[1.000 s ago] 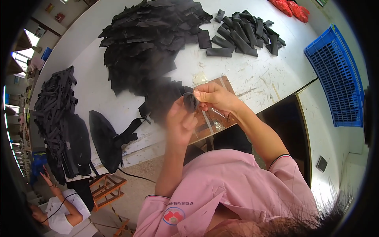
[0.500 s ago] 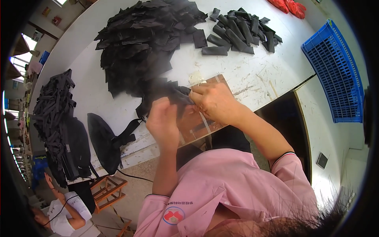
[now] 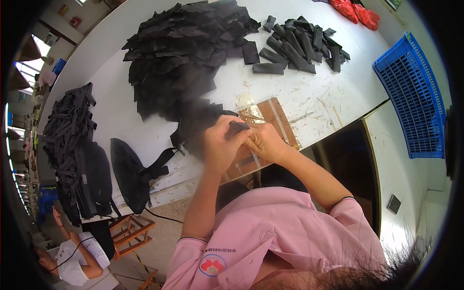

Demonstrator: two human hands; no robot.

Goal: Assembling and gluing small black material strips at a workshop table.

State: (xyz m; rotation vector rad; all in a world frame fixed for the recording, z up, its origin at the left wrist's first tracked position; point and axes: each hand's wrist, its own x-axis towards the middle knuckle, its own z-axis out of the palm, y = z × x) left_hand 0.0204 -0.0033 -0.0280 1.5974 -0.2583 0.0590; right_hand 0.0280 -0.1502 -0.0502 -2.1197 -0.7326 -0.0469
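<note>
Above a brown wooden board (image 3: pixel 274 112) at the table's near edge, my two hands meet around a small black fabric piece (image 3: pixel 237 127). My left hand (image 3: pixel 220 140) has its fingers wrapped about it. Against its other end presses my right hand (image 3: pixel 266 140), thumb and fingers pinched. Part of the piece is hidden inside the fingers. Just beyond my left hand begins a large heap of flat black fabric pieces (image 3: pixel 179 48). Several rolled black fabric tubes (image 3: pixel 295 46) lie in a pile at the far right.
Left on the white table (image 3: pixel 113 104) are a bundle of black strips (image 3: pixel 70 125) and a black covered object with a strap (image 3: pixel 128 174). A blue crate (image 3: pixel 411 96) stands at right, red bags (image 3: pixel 355 12) at the far edge. Behind, a person (image 3: pixel 75 258) sits near a wooden stool (image 3: pixel 133 237).
My hands have come together; the left moved right to meet the right. The black piece, earlier spread lower over the board, is now gathered between them. The view has shifted slightly.
</note>
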